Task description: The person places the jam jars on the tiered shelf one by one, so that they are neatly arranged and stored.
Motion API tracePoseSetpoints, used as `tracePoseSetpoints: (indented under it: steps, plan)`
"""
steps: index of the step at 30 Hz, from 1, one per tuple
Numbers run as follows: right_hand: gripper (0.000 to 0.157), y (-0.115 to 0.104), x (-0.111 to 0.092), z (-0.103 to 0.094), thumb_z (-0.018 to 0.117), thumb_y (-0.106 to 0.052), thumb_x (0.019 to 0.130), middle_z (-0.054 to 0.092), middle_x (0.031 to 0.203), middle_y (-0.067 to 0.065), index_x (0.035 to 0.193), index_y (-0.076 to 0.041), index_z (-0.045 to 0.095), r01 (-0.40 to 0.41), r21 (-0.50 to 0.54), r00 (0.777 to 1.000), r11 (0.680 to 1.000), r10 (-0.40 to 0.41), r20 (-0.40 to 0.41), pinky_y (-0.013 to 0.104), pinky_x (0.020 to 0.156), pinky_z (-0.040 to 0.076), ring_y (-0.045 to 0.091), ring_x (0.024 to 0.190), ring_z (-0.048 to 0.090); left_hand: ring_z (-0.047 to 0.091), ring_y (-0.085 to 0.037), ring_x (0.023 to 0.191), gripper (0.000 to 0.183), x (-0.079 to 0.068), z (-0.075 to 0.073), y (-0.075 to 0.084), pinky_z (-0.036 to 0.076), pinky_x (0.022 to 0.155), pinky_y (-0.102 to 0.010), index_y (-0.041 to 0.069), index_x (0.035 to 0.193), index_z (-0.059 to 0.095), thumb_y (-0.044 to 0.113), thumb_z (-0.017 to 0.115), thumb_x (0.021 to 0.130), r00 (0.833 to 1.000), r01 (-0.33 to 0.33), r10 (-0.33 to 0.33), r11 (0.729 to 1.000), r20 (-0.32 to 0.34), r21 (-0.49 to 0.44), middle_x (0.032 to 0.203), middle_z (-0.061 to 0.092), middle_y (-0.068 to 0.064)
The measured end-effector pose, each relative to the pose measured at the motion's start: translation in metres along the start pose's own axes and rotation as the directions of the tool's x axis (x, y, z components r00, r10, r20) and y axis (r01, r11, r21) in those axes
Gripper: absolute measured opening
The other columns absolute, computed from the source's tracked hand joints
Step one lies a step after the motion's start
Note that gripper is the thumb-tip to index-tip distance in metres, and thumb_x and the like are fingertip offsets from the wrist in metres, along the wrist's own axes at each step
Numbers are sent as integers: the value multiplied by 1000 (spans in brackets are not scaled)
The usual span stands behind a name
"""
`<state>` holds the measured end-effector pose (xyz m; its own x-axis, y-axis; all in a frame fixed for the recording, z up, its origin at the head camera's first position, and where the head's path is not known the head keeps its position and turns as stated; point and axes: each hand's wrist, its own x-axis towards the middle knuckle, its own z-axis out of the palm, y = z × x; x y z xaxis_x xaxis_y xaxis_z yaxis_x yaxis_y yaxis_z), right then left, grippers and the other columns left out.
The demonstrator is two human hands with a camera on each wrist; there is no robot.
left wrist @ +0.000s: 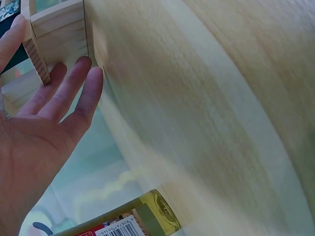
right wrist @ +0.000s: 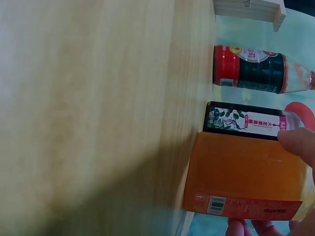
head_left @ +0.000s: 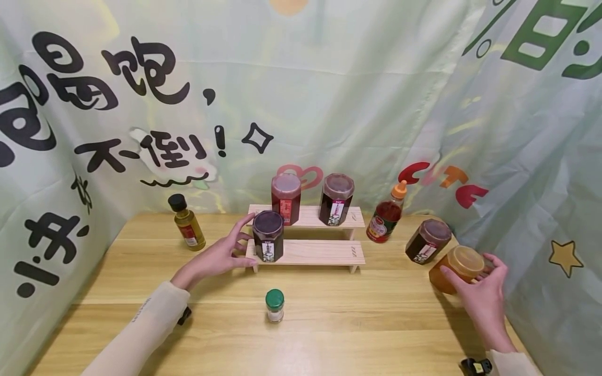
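Observation:
My left hand (head_left: 218, 258) is at the left side of a dark jar (head_left: 269, 237) on the lower wooden shelf. Its thumb is by the jar's near side; the other fingers (left wrist: 88, 93) spread loosely beside the shelf's end. At the far right of the table, my right hand (head_left: 484, 297) grips an amber jar (head_left: 458, 269) with a yellowish lid, thumb on one side and fingers on the other. In the right wrist view that amber jar (right wrist: 246, 172) stands close beside a dark jar (right wrist: 246, 119) with a white label.
A two-step wooden stand (head_left: 320, 252) carries a red jar (head_left: 286, 201) and another dark jar (head_left: 336, 201) on its upper step. A red sauce bottle (head_left: 384, 219) stands right of it, an oil bottle (head_left: 188, 225) left, a green-capped shaker (head_left: 275, 305) in front. Printed cloth (head_left: 329, 104) hangs behind.

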<state>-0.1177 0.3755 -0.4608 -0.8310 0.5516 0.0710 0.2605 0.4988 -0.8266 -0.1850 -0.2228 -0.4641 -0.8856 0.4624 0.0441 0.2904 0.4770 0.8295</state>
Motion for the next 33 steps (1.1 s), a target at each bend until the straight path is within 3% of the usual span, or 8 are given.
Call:
tracePoseSetpoints:
  steps: [4, 7, 18, 33]
  plan:
    - [109, 1, 1, -1, 93, -34, 90, 43, 147, 14, 165, -17, 17, 9, 25, 1000, 1000, -9, -12, 18, 88, 43, 27, 118, 52, 69, -39, 118, 117, 0, -1, 1, 56, 99, -63, 35, 176, 5, 23, 89, 96, 1000, -2, 2, 1000, 0, -10, 149, 58, -30]
    - [108, 3, 2, -2, 95, -30, 88, 46, 141, 10, 165, -18, 19, 19, 45, 1000, 999, -18, -17, 10, 78, 41, 20, 110, 52, 70, -38, 118, 116, 1, 0, 1, 56, 100, -62, 36, 176, 6, 23, 89, 96, 1000, 2, -2, 1000, 0, -13, 148, 58, -28]
    - [111, 5, 4, -3, 98, -33, 84, 54, 140, 15, 162, -19, 21, 52, -15, 998, 999, -52, -38, 10, 72, 42, 4, 94, 52, 69, -38, 118, 116, 1, 1, 0, 56, 101, -61, 37, 175, 5, 23, 89, 96, 1000, 2, -2, 1000, 2, -9, 147, 59, -28]
    - [106, -9, -17, 4, 105, -31, 74, 62, 116, 5, 153, -21, 34, 136, -21, 986, 990, -138, -92, 14, 68, 41, 9, 84, 54, 69, -36, 117, 115, 0, 0, 1, 56, 100, -60, 38, 175, 5, 25, 88, 96, 1000, 11, -11, 1000, -2, 4, 144, 61, -24]
